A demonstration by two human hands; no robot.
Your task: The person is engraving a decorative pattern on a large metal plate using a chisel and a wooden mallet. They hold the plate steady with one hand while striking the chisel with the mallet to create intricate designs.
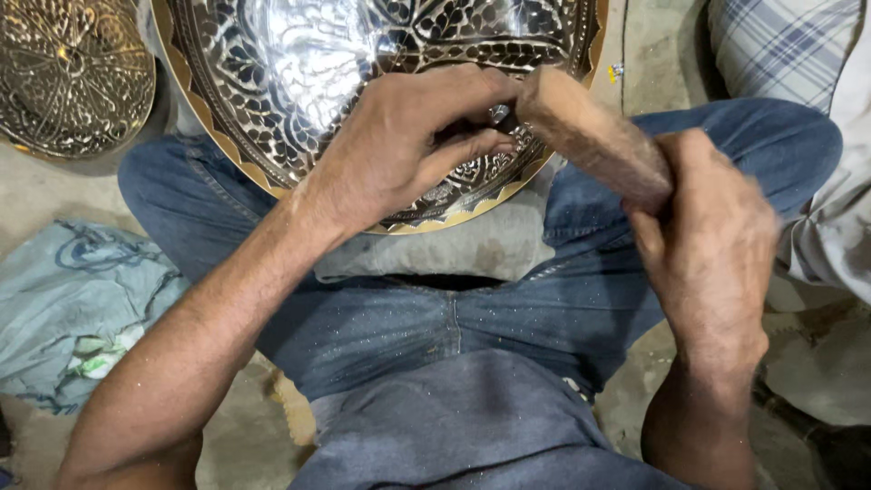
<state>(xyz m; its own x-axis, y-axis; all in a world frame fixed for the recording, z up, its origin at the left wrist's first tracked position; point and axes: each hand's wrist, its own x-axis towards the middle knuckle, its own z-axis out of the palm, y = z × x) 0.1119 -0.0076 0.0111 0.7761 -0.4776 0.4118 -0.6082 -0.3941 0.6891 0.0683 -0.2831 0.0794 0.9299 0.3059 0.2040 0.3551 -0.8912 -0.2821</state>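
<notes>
Chisel (500, 114) pinched in left hand (399, 145) grip, wooden mallet (594, 136) touching.

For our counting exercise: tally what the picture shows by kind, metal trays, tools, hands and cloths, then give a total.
Engraved metal trays: 2, large tray, smaller tray
Wooden mallet: 1
Hands: 2, left hand, right hand
Cloths: 2, blue cloth, checked cloth
Total: 7

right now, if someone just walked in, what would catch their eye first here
First the large engraved metal tray at top centre, shiny with dark leaf patterns and a gold scalloped rim, resting over the person's jeans-clad legs. Next the hands: the left hand pinches a small metal tool against the tray's lower edge, while the right hand grips a worn wooden block tilted toward that tool. A second ornate brass piece lies at top left.
</notes>
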